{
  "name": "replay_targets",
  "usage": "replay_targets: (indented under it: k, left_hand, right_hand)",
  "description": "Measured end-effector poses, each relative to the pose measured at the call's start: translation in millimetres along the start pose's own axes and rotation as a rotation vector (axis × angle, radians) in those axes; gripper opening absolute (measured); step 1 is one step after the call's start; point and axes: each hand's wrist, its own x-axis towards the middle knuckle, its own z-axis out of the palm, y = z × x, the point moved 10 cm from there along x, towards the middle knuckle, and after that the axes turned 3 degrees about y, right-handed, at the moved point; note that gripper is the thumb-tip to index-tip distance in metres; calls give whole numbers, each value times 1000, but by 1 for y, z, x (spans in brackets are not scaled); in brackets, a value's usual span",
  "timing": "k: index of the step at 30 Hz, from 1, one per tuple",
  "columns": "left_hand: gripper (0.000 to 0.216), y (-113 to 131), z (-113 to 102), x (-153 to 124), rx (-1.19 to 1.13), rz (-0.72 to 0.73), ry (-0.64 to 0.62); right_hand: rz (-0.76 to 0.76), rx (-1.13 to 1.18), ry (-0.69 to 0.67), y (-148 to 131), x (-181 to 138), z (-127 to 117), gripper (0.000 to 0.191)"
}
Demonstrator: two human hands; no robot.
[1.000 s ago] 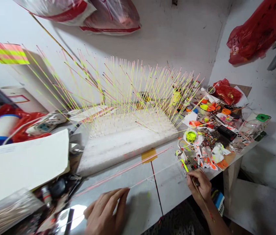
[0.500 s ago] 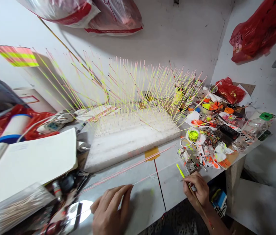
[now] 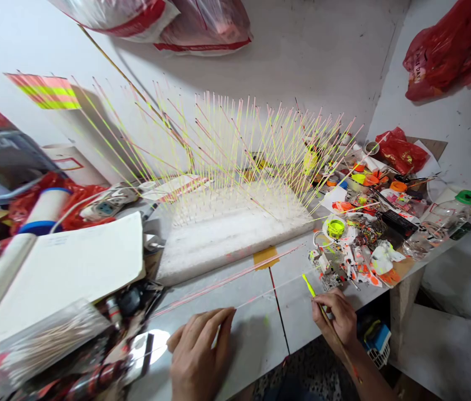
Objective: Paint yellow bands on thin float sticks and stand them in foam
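Observation:
In the head view my left hand [image 3: 204,345] pinches a thin pale stick [image 3: 275,289] between thumb and fingertips, just above the white table. The stick stretches away to the right. My right hand [image 3: 338,320] grips a slim paintbrush [image 3: 309,285] like a pen; bright yellow paint coats its bristles, which are close to the stick. I cannot tell whether they touch it. Several pink and white sticks [image 3: 235,280] lie on the table beyond my left hand. Behind them a white foam block [image 3: 235,239] bears many upright sticks [image 3: 227,145] painted yellow and pink.
An open yellow paint pot [image 3: 336,228] stands among paint-smeared scraps on the right, near a clear bottle [image 3: 448,217]. An open notebook [image 3: 80,256] and a bag of thin sticks [image 3: 51,340] lie on the left. Red and white bags hang above.
The camera view has turned slightly left. Against the table, my right hand and the brush have shifted a little left; my left hand keeps its pinch on the stick.

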Motion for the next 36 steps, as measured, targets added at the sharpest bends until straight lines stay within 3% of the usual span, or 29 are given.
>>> replay_targets:
  k: [14, 24, 36]
  left_hand:
    - [10, 4, -4, 5, -18, -1, 16]
    - [11, 6, -7, 8, -26, -36, 60]
    - [10, 11, -7, 8, -11, -18, 64]
  right_hand:
    - [59, 16, 49, 5, -1, -9, 13]
    - [-43, 108, 21, -27, 0, 8, 20]
    - [-37, 54, -20, -24, -2, 16, 16]
